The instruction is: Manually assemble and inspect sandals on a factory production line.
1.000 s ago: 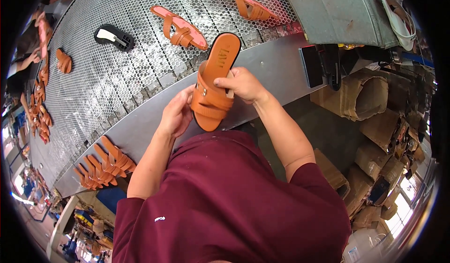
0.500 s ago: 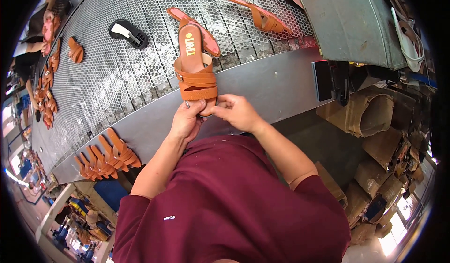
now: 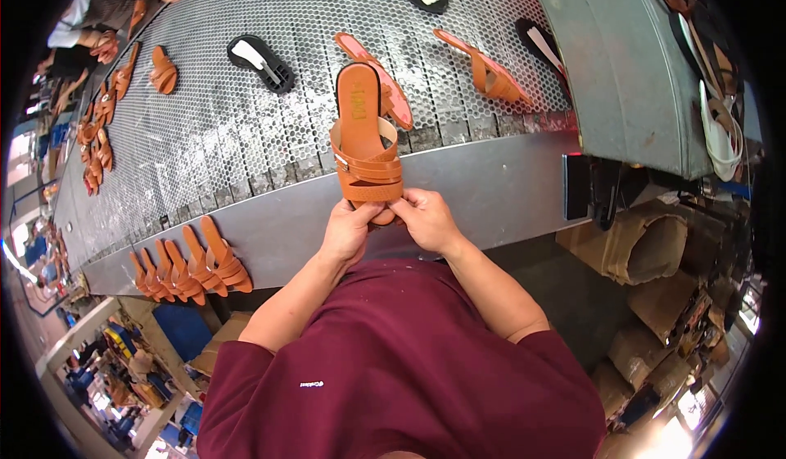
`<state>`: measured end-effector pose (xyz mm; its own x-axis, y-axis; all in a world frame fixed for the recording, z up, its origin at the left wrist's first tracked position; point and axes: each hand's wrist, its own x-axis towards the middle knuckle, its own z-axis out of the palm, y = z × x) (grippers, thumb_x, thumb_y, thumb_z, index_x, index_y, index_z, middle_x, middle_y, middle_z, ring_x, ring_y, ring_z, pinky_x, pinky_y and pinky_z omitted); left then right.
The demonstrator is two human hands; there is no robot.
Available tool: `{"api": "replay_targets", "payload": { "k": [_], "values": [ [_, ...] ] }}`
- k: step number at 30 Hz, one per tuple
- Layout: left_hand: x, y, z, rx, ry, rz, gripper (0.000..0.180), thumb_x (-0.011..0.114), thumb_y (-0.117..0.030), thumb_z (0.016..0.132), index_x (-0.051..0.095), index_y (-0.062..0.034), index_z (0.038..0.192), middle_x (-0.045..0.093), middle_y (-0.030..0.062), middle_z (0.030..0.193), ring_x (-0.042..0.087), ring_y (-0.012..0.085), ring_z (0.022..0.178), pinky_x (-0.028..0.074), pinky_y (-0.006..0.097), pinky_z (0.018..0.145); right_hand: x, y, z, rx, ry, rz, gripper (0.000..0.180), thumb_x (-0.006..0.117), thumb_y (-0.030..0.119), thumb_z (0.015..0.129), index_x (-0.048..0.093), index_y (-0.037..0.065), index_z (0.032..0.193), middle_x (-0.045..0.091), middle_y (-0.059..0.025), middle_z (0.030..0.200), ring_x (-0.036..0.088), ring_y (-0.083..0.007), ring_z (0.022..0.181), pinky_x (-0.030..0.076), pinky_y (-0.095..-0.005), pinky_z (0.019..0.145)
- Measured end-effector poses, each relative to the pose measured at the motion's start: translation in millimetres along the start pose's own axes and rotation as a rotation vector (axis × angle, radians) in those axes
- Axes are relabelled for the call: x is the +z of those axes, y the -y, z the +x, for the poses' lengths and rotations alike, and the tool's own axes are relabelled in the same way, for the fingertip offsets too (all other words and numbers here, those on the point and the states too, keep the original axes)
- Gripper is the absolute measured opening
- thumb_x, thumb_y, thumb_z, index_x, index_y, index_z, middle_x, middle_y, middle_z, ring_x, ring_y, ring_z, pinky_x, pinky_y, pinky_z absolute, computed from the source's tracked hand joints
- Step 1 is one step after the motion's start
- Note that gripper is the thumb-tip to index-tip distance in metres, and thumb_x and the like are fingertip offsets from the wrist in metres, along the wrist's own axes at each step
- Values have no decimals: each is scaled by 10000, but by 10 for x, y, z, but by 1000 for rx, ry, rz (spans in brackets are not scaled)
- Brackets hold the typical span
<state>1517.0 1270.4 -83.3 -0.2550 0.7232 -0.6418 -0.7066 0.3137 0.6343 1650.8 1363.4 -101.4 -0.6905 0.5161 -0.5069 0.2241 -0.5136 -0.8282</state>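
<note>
A brown strappy sandal [image 3: 366, 164] points its heel away from me, held above the metal edge of the conveyor. My left hand [image 3: 350, 231] grips its toe end from the left, thumb near the front strap. From the right, my right hand [image 3: 425, 220] pinches the same toe end. Both hands are closed, and the fingers under the sole are hidden. Just beyond the held sandal, a brown upper with a pink underside [image 3: 396, 99] lies on the mesh belt, partly covered by it.
Several brown sandals [image 3: 214, 264] stand in a row on the metal ledge [image 3: 483, 182] at left. Black soles [image 3: 260, 63] and another pink-bottomed upper [image 3: 491, 74] lie on the mesh belt [image 3: 196, 131]. A grey-green machine housing [image 3: 630, 66] borders the right. A co-worker's hands [image 3: 105, 47] show at far left.
The view has shifted, so the belt's items appear farther right. The sandal is still in both hands, and my right hand has closed in beside the left at the toe.
</note>
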Motion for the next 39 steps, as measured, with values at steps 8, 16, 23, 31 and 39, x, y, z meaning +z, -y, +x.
{"api": "replay_targets", "payload": {
  "k": [8,16,23,31,39],
  "values": [
    [-412,-571,418,135,-97,-53,313,596,-120,926,541,-46,1226,638,46,1112,614,176,1033,492,335,883,-197,-89,231,-172,-53,-13,496,666,153,918,492,-71,1325,668,-26,891,579,-55,754,496,-234,710],
    [-1117,-1552,2093,523,-705,695,613,703,-410,832,564,30,1235,617,151,1114,592,268,1046,482,370,877,-430,266,818,-266,-153,-266,521,711,169,854,523,-27,1299,669,-67,891,621,-113,760,502,-269,689],
    [-1376,-1515,2040,498,-769,1641,764,720,-513,756,499,-109,1366,376,203,1446,413,373,1292,364,443,1065,-363,1039,1750,-401,-323,-992,787,678,469,817,400,46,1420,505,-206,1329,497,-333,1238,418,-429,1013],
    [-1332,-1409,1891,722,-584,1694,246,731,-269,801,641,-66,906,587,111,1022,603,330,913,493,425,781,60,1401,2681,-134,-127,-1261,546,606,334,878,474,83,1344,549,-195,1293,541,-338,1190,439,-455,984],
    [-914,-994,1292,684,-282,1662,209,730,-242,787,610,-71,781,584,106,850,608,343,778,488,441,675,-393,1647,1824,-618,-268,-935,295,549,146,866,583,24,1132,635,-183,1122,616,-346,1032,492,-440,859]
  ]
}}
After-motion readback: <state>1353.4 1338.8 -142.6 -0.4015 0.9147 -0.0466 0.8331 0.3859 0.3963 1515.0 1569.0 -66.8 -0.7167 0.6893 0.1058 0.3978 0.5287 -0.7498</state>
